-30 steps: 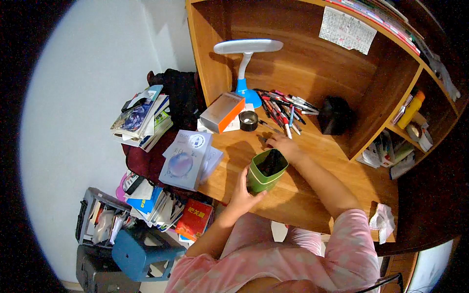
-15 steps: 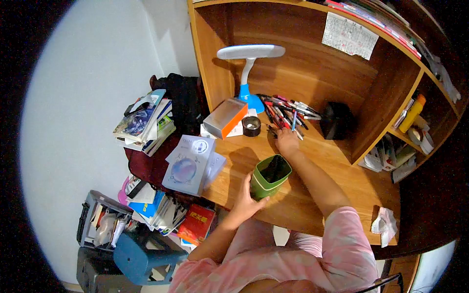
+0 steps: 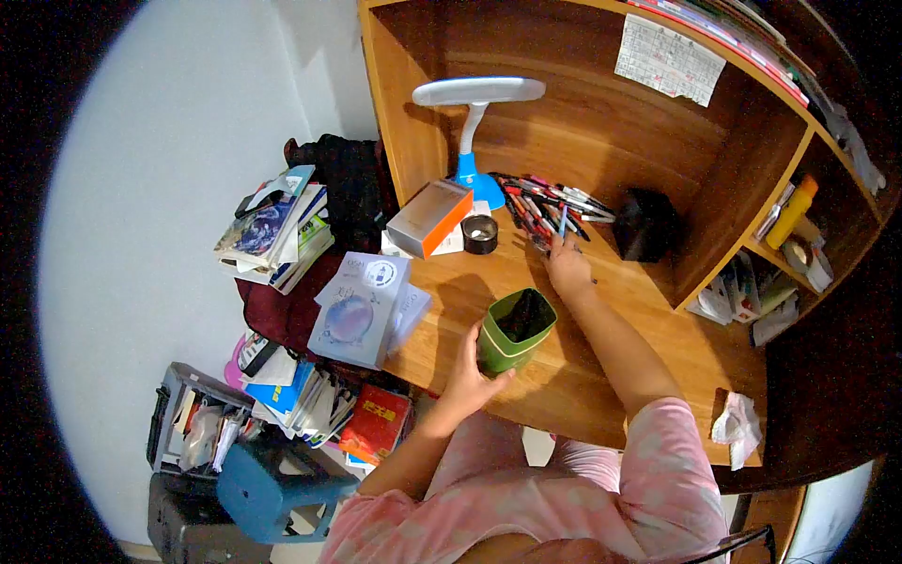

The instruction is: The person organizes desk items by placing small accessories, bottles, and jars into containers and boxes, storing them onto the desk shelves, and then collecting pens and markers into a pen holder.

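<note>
My left hand is wrapped around the side of a green pen holder, tilted above the front of the desk. The holder's mouth faces up and shows a dark interior. At the near edge of a loose pile of pens, my right hand has its fingers bent together on pens. A light-blue pen sticks up at its fingertips, and dark tips poke out beside the hand. How many pens it grips is hidden.
A desk lamp stands behind the pile, with a black box-like holder to its right. Left of the pens are a round black container, an orange-and-grey box and a pale box. Crumpled tissue lies at the right edge.
My right hand has shifted slightly right along the near side of the pens, and the dark pens by its fingers have moved with it. My left hand keeps hold of the pen holder.
</note>
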Tool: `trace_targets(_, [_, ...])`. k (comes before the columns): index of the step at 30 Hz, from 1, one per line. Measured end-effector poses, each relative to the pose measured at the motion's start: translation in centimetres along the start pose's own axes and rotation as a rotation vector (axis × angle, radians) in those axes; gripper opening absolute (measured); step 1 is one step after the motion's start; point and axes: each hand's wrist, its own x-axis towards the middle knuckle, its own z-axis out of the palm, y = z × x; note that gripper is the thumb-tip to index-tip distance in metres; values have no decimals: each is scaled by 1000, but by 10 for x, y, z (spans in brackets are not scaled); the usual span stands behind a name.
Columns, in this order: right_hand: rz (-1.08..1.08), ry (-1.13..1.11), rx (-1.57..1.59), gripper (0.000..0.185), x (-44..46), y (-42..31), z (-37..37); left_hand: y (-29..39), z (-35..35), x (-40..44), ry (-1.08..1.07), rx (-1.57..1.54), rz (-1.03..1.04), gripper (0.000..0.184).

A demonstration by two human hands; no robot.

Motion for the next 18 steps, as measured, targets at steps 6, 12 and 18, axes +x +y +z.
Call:
trace_targets(6, [106, -263, 159, 47, 7, 10, 1, -6, 1, 0, 10, 5, 5, 90])
trace_targets(12, [254, -69, 822, 44, -13, 15, -34, -10, 5, -1, 20, -53, -31, 92])
trace_targets(18, [497, -174, 2063, 21, -19, 16, -83, -14, 5, -1, 20, -72, -17, 91])
